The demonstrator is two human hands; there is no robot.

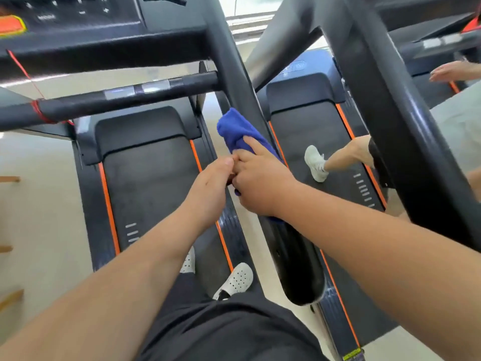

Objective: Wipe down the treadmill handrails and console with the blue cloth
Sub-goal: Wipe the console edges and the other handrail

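Observation:
The blue cloth is wrapped around the right handrail of my treadmill, a black bar that slopes from the upper middle down to the lower right. My right hand grips the cloth on the rail, its index finger stretched along the fabric. My left hand is closed beside it, fingertips touching the right hand; what it holds is hidden. The console with its buttons sits at the top left, above the front crossbar.
The belt with orange edge stripes runs below, and my white shoes stand on it. On the neighbouring treadmill at right another person's leg and white shoe are on the belt. Its thick black upright crosses the right side.

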